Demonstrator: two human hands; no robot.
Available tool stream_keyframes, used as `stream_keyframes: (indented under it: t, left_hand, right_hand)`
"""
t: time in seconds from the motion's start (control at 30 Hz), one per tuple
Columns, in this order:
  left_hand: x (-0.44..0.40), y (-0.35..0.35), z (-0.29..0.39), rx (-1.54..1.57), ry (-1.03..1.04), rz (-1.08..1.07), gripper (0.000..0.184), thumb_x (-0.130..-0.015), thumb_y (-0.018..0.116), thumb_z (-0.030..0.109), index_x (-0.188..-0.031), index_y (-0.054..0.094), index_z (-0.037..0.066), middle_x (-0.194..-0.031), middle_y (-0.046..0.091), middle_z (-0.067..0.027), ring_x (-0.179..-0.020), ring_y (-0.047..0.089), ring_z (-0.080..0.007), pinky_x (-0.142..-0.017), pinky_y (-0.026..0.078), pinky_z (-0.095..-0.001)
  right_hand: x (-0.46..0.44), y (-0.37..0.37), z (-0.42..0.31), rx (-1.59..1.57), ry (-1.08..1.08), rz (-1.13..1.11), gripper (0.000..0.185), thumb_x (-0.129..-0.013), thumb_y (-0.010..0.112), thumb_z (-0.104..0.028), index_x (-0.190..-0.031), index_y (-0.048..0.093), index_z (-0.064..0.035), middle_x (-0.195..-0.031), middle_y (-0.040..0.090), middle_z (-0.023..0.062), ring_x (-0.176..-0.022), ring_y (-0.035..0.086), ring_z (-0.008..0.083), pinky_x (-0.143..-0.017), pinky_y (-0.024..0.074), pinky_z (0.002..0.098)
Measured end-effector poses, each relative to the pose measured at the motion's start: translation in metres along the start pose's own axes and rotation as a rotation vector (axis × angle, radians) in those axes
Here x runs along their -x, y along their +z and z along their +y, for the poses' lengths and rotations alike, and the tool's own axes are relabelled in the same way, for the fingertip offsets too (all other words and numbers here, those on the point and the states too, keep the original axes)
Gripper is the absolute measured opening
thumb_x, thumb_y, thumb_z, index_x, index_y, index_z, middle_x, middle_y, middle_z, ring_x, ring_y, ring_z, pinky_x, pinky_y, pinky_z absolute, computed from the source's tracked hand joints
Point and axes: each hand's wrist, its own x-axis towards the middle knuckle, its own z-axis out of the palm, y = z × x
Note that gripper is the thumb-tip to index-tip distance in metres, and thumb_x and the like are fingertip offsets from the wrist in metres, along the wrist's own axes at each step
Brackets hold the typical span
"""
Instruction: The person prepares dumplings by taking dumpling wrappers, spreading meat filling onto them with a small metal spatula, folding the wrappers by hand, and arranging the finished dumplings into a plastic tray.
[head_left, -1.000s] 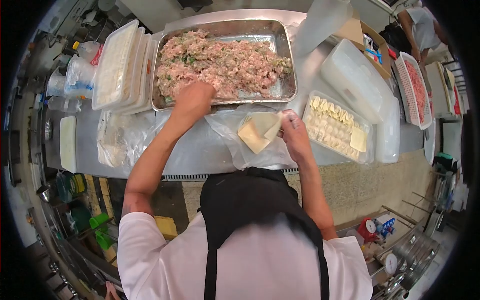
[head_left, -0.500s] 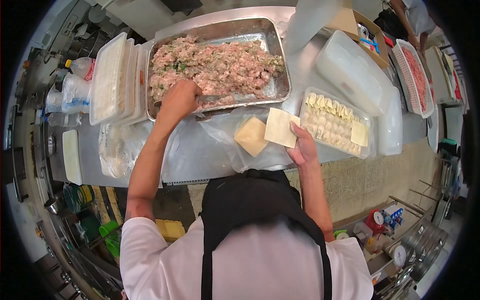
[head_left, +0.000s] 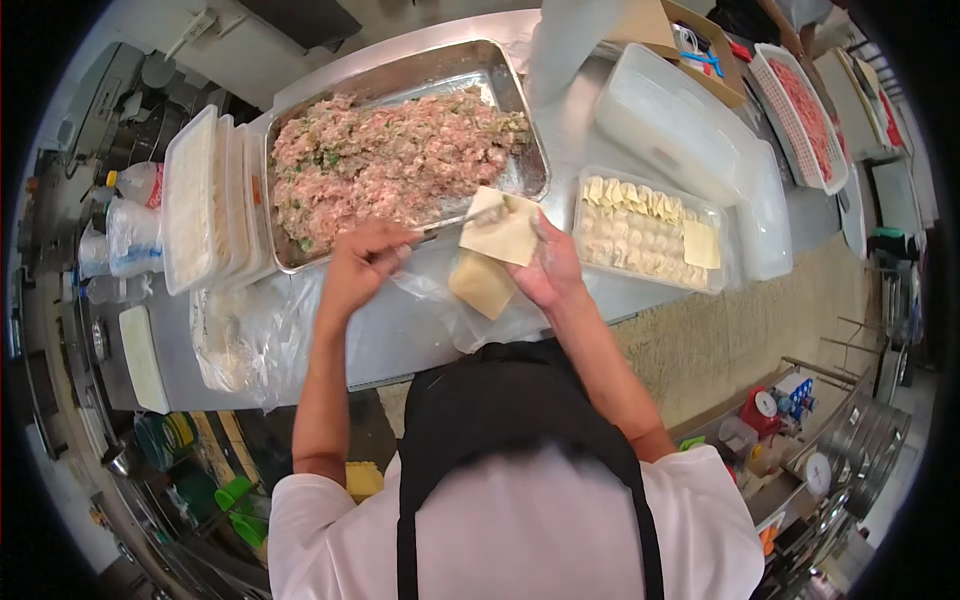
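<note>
Spatula (head_left: 458, 223) moved from meat (head_left: 385, 160) to wrapper (head_left: 507, 242).

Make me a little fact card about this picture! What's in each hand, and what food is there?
Left hand: holds a thin metal tool, its end at the wrapper
Right hand: holds that square, pale wrapper
Big metal tray: minced meat with green bits
Clear box: rows of folded dumplings, one flat square
Clothes: black apron, white shirt
</note>
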Motion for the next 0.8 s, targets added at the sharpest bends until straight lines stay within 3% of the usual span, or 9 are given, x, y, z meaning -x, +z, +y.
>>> stream_keyframes:
  t: [0.03,0.07,0.17,0.3,0.37,0.47,0.63,0.73,0.8]
  left_hand:
    - [0.001,0.017,-0.017,-0.186,0.218,0.072,0.028,-0.079,0.066,-0.008,-0.103,0.076,0.002,-0.084,0.067,-0.0081,-0.064,0.062,-0.0158,-0.055,0.047,-0.0304]
    - [0.005,0.025,-0.025,-0.372,0.434,0.148,0.029,-0.079,0.067,-0.008,-0.103,0.077,0.005,-0.085,0.066,-0.0085,-0.065,0.063,-0.0185,-0.056,0.048,-0.0313]
    - [0.029,0.024,-0.015,-0.604,0.261,0.081,0.034,-0.078,0.070,-0.008,-0.105,0.077,0.011,-0.089,0.066,-0.0074,-0.075,0.065,-0.0205,-0.064,0.050,-0.0307]
    - [0.044,0.038,0.026,-0.498,0.165,0.204,0.030,-0.078,0.070,-0.007,-0.103,0.077,0.009,-0.087,0.065,-0.0095,-0.078,0.065,-0.0253,-0.067,0.050,-0.0347]
    - [0.033,0.051,0.013,-0.570,0.362,0.174,0.026,-0.078,0.071,-0.005,-0.101,0.076,0.006,-0.084,0.064,-0.0119,-0.075,0.064,-0.0281,-0.064,0.050,-0.0359]
    - [0.033,0.041,0.008,-0.699,0.285,0.094,0.023,-0.079,0.070,-0.004,-0.100,0.075,0.004,-0.084,0.063,-0.0127,-0.073,0.064,-0.0297,-0.063,0.049,-0.0378]
    - [0.032,0.057,0.027,-0.440,0.364,0.223,0.026,-0.078,0.067,-0.007,-0.100,0.075,0.004,-0.081,0.063,-0.0110,-0.071,0.063,-0.0281,-0.062,0.048,-0.0363]
    - [0.017,0.063,0.001,-0.418,0.377,0.093,0.027,-0.077,0.067,-0.008,-0.101,0.075,0.003,-0.079,0.064,-0.0104,-0.070,0.063,-0.0244,-0.062,0.048,-0.0342]
    - [0.018,0.054,0.003,-0.371,0.236,0.049,0.027,-0.076,0.066,-0.009,-0.099,0.075,0.002,-0.081,0.066,-0.0133,-0.072,0.065,-0.0258,-0.064,0.049,-0.0359]
  right_hand:
    - [-0.009,-0.011,0.003,-0.219,0.062,-0.225,0.041,-0.106,0.039,-0.024,-0.138,0.045,0.0011,-0.139,0.051,0.0196,-0.130,0.049,0.0360,-0.115,0.0348,0.0520]
    - [-0.013,-0.005,0.005,-0.218,0.060,-0.227,0.041,-0.106,0.039,-0.024,-0.138,0.045,0.0011,-0.139,0.051,0.0196,-0.130,0.049,0.0360,-0.115,0.0348,0.0520]
    - [-0.016,0.027,0.013,0.016,-0.189,0.338,0.043,-0.107,0.032,-0.025,-0.135,0.045,0.0048,-0.133,0.054,0.0204,-0.124,0.053,0.0339,-0.112,0.0390,0.0501]
    - [-0.015,0.010,0.014,0.121,-0.273,0.288,0.043,-0.108,0.031,-0.024,-0.134,0.046,0.0060,-0.131,0.055,0.0210,-0.123,0.053,0.0339,-0.111,0.0401,0.0489]
    - [-0.013,0.024,0.017,0.159,-0.246,0.213,0.043,-0.108,0.030,-0.024,-0.134,0.047,0.0061,-0.130,0.056,0.0203,-0.123,0.054,0.0335,-0.111,0.0397,0.0479]
    - [-0.015,0.018,0.012,0.195,-0.276,0.291,0.046,-0.108,0.027,-0.026,-0.138,0.044,0.0039,-0.139,0.051,0.0220,-0.127,0.050,0.0356,-0.115,0.0341,0.0499]
    - [-0.008,0.022,0.007,0.224,-0.299,0.226,0.045,-0.108,0.030,-0.025,-0.139,0.043,0.0041,-0.138,0.051,0.0222,-0.130,0.048,0.0366,-0.116,0.0331,0.0509]
    - [-0.006,0.033,0.008,0.219,-0.255,0.232,0.047,-0.105,0.033,-0.023,-0.142,0.040,0.0043,-0.139,0.050,0.0219,-0.131,0.047,0.0362,-0.117,0.0315,0.0507]
    - [0.006,0.019,0.002,0.171,-0.190,0.021,0.053,-0.100,0.042,-0.023,-0.145,0.037,0.0051,-0.140,0.049,0.0210,-0.130,0.049,0.0355,-0.117,0.0313,0.0507]
